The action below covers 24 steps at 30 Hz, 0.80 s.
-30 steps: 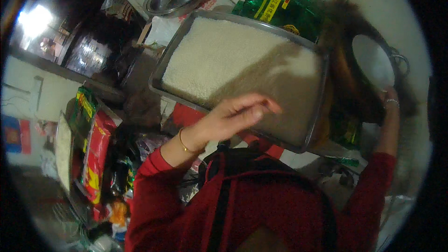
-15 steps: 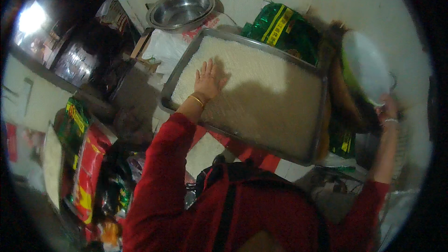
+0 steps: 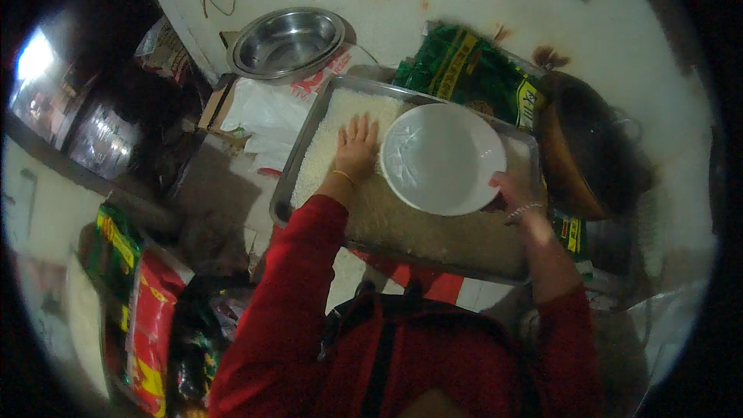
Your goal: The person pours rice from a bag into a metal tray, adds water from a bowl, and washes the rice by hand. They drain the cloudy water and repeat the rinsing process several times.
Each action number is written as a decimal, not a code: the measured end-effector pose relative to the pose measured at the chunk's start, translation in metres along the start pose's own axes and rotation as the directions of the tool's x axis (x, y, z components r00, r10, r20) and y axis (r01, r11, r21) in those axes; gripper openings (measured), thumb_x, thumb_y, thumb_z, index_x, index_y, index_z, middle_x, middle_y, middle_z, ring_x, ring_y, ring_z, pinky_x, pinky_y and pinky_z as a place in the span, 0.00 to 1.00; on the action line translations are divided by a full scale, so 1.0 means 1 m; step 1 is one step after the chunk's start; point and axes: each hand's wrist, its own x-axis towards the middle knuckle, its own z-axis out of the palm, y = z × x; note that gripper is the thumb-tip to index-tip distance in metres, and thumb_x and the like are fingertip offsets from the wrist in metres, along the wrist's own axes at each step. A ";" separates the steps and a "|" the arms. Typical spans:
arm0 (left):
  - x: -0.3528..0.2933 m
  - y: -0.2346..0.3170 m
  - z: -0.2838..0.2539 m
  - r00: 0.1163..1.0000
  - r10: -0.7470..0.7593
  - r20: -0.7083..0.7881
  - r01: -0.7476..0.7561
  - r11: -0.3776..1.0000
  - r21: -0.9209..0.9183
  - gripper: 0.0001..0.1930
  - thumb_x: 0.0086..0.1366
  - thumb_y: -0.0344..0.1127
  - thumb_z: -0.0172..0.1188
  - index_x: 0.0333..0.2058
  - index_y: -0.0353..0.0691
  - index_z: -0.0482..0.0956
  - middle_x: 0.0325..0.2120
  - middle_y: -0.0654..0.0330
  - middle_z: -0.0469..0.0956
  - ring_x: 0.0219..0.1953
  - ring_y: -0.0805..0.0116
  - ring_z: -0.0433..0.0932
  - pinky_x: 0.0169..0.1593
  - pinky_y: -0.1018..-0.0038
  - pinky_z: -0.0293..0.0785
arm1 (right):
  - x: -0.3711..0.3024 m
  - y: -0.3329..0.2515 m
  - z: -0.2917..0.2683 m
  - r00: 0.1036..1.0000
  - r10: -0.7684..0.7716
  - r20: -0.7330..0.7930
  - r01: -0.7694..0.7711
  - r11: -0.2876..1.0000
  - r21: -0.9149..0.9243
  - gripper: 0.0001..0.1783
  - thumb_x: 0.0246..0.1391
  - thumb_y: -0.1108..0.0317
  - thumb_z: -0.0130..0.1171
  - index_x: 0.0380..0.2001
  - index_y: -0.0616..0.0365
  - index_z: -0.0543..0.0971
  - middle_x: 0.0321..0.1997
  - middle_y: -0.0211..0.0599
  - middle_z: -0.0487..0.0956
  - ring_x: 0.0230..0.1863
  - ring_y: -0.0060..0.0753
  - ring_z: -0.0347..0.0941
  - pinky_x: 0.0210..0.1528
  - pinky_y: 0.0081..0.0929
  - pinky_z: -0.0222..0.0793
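Note:
A wide metal tray point(image 3: 309, 139) lies in front of me, holding a layer of white grains that look like rice point(image 3: 325, 172). My left hand point(image 3: 356, 151) rests palm down on the grains near the tray's left part, its fingers spread. With my right hand point(image 3: 520, 195) I grip a white bowl point(image 3: 441, 159) by its right rim. The bowl is over the tray, its pale inside facing up, and it hides part of the grains. Whether it touches them I cannot tell.
Behind the tray stand a steel basin point(image 3: 288, 42) on white plastic bags point(image 3: 267, 108) and a green bag point(image 3: 472, 70) against the wall. A dark, brown-sided round pan point(image 3: 588, 147) leans at the right. Red and green packages point(image 3: 155, 310) stand at lower left.
My right hand has brought the white bowl leftward from beside the wall to over the tray. My left hand stays on the grains, shifted slightly.

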 end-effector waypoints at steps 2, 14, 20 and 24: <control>0.002 -0.003 0.007 1.000 0.017 0.003 -0.017 0.998 0.066 0.32 0.61 0.49 0.44 0.62 0.48 0.48 0.65 0.55 0.40 0.66 0.53 0.38 0.63 0.49 0.37 | -0.001 -0.001 0.019 0.999 -0.048 0.007 0.048 0.991 -0.125 0.23 0.38 0.63 0.54 0.39 0.65 0.71 0.31 0.46 0.75 0.24 0.42 0.74 0.19 0.36 0.73; 0.007 -0.002 0.016 0.997 -0.016 0.069 0.029 0.982 -0.188 0.30 0.61 0.51 0.42 0.62 0.53 0.53 0.65 0.55 0.42 0.66 0.55 0.40 0.63 0.48 0.34 | 0.033 0.012 0.008 0.943 -0.323 -0.081 0.189 0.719 -0.668 0.23 0.38 0.58 0.53 0.31 0.71 0.74 0.29 0.48 0.77 0.33 0.44 0.75 0.36 0.36 0.69; 0.000 0.032 -0.007 0.993 0.077 0.090 -0.048 0.956 -0.290 0.33 0.59 0.53 0.46 0.62 0.50 0.52 0.65 0.55 0.42 0.66 0.55 0.41 0.63 0.48 0.33 | 0.002 0.000 -0.031 0.956 -0.285 -0.066 0.184 0.762 -0.621 0.22 0.40 0.59 0.52 0.32 0.70 0.75 0.29 0.51 0.78 0.32 0.47 0.75 0.35 0.36 0.69; -0.006 0.068 -0.029 0.968 0.224 0.110 -0.190 0.947 -0.259 0.35 0.59 0.54 0.46 0.62 0.51 0.50 0.65 0.55 0.41 0.66 0.55 0.40 0.63 0.50 0.34 | -0.001 -0.004 -0.064 0.931 -0.321 -0.175 0.070 0.626 -0.776 0.21 0.40 0.60 0.52 0.33 0.69 0.76 0.28 0.52 0.78 0.31 0.47 0.75 0.35 0.36 0.69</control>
